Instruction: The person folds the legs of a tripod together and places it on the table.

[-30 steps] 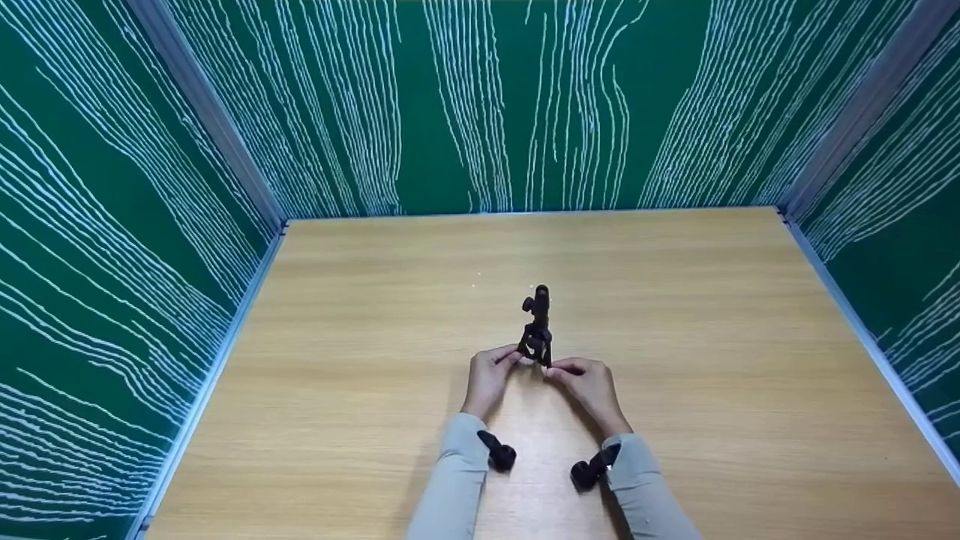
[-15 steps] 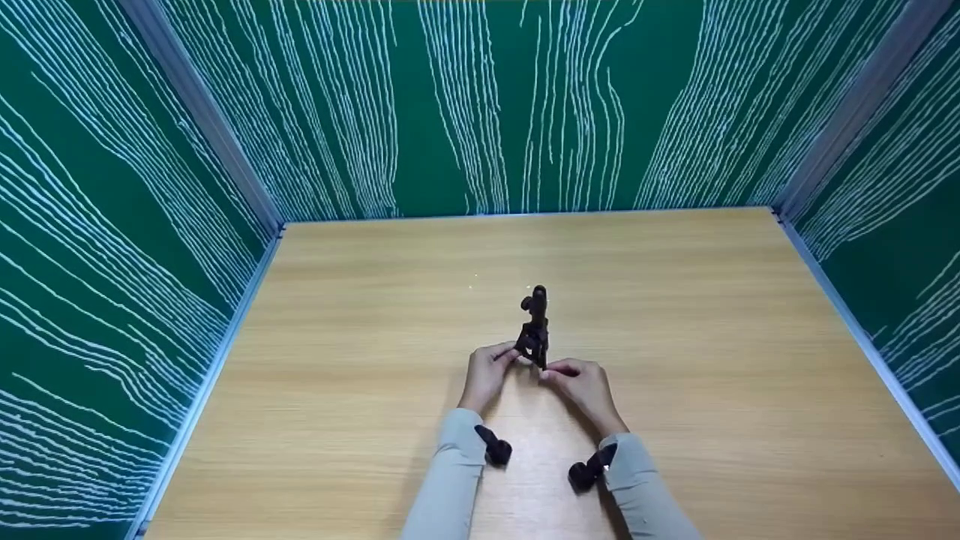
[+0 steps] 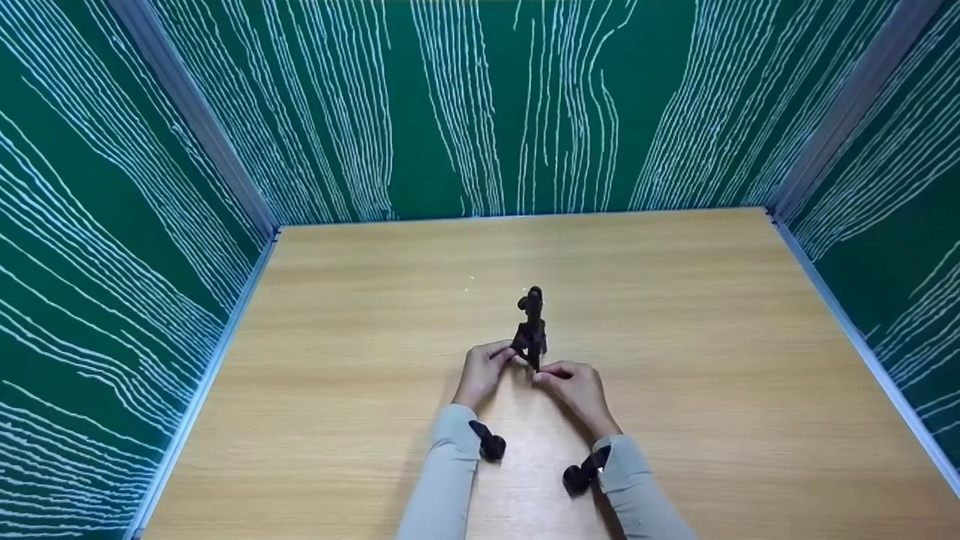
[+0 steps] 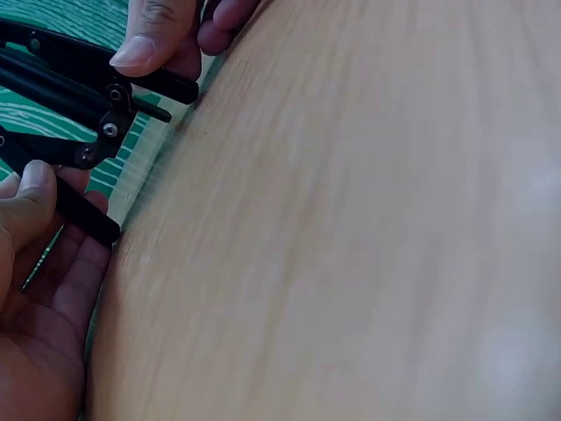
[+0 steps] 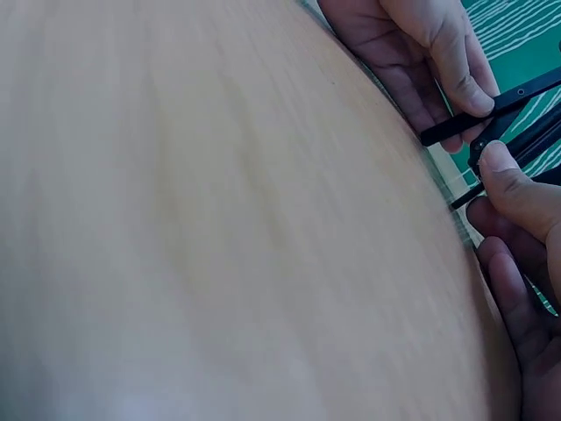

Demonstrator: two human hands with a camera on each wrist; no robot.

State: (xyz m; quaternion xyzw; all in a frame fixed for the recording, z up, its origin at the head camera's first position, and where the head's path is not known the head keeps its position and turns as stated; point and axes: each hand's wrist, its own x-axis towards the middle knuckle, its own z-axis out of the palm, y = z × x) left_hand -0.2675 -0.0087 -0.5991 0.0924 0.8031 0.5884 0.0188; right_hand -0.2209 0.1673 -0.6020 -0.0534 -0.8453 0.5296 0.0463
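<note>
Both hands hold a small black tripod [image 3: 533, 330] by its lower legs, near the middle of the table. It has a knob on the left near its top. My left hand [image 3: 480, 375] pinches one leg between thumb and fingers; in the left wrist view that leg [image 4: 83, 213] lies across the fingers. Another leg is pinched by my right hand [image 3: 579, 390], its thumb on top, as the left wrist view shows. Hinged struts and a metal joint [image 4: 110, 130] sit between the two legs. The tripod's top is cut off in both wrist views.
A wooden table [image 3: 337, 315] lies under the hands, with a few tiny light specks beyond the tripod. Green walls [image 3: 420, 172] with wavy white lines stand around three sides. Each sleeve carries a black wrist camera [image 3: 493, 446].
The tripod has turned slightly, its right leg swinging left across the front, and the right hand goes with it. Both hands keep their grip. The whole head view shifts a little left.
</note>
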